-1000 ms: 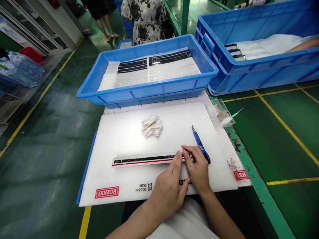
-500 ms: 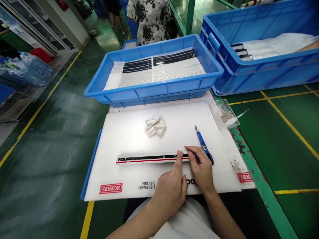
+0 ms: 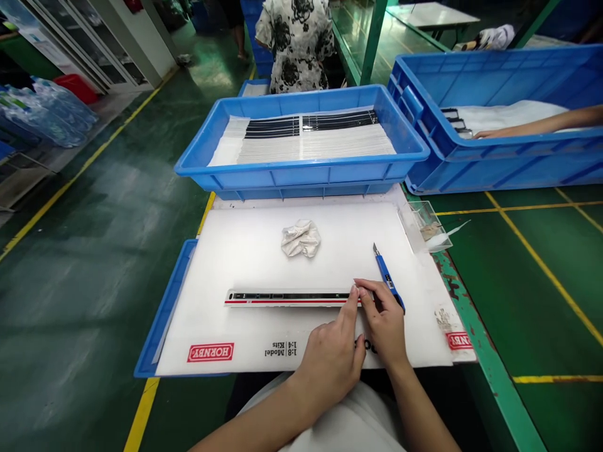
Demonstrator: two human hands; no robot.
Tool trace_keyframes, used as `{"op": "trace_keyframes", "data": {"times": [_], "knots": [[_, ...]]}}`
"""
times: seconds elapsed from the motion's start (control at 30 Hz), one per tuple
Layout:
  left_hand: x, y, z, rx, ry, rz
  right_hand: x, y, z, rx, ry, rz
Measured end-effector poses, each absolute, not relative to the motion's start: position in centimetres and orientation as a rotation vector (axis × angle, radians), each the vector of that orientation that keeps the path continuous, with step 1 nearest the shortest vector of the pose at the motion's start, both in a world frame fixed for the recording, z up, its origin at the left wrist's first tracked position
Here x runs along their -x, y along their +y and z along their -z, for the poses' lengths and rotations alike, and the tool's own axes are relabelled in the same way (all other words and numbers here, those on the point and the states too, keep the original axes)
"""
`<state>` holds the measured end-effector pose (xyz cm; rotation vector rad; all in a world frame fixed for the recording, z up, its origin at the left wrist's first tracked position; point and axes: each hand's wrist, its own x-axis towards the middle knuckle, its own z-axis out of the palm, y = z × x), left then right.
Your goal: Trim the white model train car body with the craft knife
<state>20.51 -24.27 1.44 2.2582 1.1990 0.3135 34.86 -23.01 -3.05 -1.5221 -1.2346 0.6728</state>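
A long, thin model train body [image 3: 292,298], white with a black window band and a red stripe, lies flat across a white foam sheet [image 3: 245,251]. My left hand [image 3: 332,348] presses an outstretched index finger onto its right end, with the thumb held apart. At that same end, my right hand [image 3: 384,320] pinches with thumb and index finger, and the fingertips cover the end of the body. Just right of my right hand is a blue craft knife [image 3: 387,274], its blade pointing away from me. A crumpled white cloth [image 3: 301,238] sits behind the train body.
A blue tray [image 3: 301,172] with rows of black and white strips stands at the back. Right of it is a bigger blue crate [image 3: 509,166], where another person's arm [image 3: 541,125] reaches in. A small clear box [image 3: 426,223] with a white-tipped tool sits at the table's right edge.
The view has shifted a little. Both hands stay at the right end of the train body, which now lies straighter. The other person's hand reaches further into the crate.
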Motion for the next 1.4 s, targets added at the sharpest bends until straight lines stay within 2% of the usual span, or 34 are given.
{"op": "trace_keyframes", "data": {"times": [0.23,0.53,0.83,1.17,1.4], "knots": [[-20.6,-24.1,-1.4,-2.211,1.215,-0.179,-34.7,-22.9,3.2,1.561,-1.267,-0.629],[-19.1,-24.6,-2.1,-2.105,1.202,-0.341,-35.0,-22.8,3.8,1.566,-1.310,-0.600],[-19.0,-25.1,-1.3,-2.168,1.334,-0.214,-35.2,-23.1,4.5,1.544,-1.365,-0.558],[-17.3,-25.1,-1.1,-2.211,1.378,-0.474,-35.5,-23.1,5.1,1.529,-1.382,-0.553],[-17.7,-25.3,-0.9,-2.378,1.475,-0.396,-35.1,-23.1,4.5,1.527,-1.356,-0.551]]}}
